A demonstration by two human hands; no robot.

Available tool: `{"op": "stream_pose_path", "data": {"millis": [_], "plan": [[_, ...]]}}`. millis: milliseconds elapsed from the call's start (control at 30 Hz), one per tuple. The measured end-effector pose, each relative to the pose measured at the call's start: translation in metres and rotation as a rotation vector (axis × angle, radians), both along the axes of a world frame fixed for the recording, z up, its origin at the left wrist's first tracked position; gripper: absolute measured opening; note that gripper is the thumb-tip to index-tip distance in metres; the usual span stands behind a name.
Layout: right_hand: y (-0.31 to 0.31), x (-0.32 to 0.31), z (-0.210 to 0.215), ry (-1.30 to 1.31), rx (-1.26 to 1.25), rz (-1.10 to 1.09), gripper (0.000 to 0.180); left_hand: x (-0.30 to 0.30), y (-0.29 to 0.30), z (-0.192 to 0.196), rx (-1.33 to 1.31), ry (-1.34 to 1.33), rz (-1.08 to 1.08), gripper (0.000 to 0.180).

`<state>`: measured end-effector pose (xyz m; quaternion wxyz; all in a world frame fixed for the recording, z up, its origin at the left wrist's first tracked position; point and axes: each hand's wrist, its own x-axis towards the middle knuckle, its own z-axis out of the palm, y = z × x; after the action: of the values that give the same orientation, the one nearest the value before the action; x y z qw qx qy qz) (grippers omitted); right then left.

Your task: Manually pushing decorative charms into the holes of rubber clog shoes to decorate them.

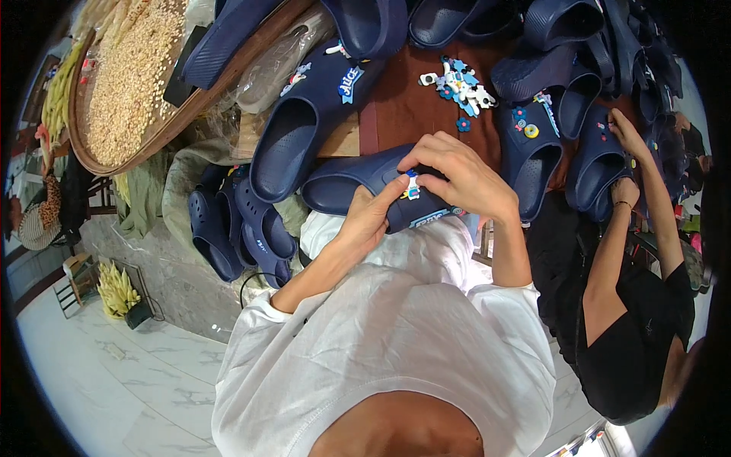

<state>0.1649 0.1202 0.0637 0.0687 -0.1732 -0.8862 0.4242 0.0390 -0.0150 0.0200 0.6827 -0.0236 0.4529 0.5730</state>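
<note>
A navy blue clog lies sideways on my lap at the table's edge, its toe to the right. My left hand grips its near side, the thumb pressed beside a small white and blue figure-shaped shoe charm on the upper. From the other side my right hand reaches over the clog, thumb and index finger closed around that charm. A light blue lettered charm sits on the clog's near side. Whatever is under my fingers is hidden. Beyond lies a loose pile of charms on the brown tabletop.
Another decorated clog stands left of the pile; more clogs line the right. Several holed clogs hang at lower left. A round tray of pale kernels is at far left. A co-worker's hands handle a clog at right.
</note>
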Motion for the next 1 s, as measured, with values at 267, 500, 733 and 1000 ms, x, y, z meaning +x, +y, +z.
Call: {"op": "stream_pose_path", "data": {"millis": [267, 500, 733, 1000], "plan": [[-0.002, 0.007, -0.001, 0.016, -0.002, -0.047, 0.022, 0.002, 0.001, -0.002, 0.032, 0.071, -0.013, 0.041], [-0.005, 0.005, -0.005, 0.051, 0.007, -0.071, 0.021, 0.007, 0.002, -0.005, 0.020, 0.107, 0.020, 0.038], [-0.019, 0.015, -0.006, 0.160, 0.120, -0.290, 0.017, 0.011, 0.003, -0.008, 0.027, 0.130, 0.016, 0.035], [-0.038, 0.043, -0.016, 0.401, 0.137, -0.774, 0.014, 0.008, 0.009, 0.006, -0.004, 0.139, 0.089, 0.037]]}}
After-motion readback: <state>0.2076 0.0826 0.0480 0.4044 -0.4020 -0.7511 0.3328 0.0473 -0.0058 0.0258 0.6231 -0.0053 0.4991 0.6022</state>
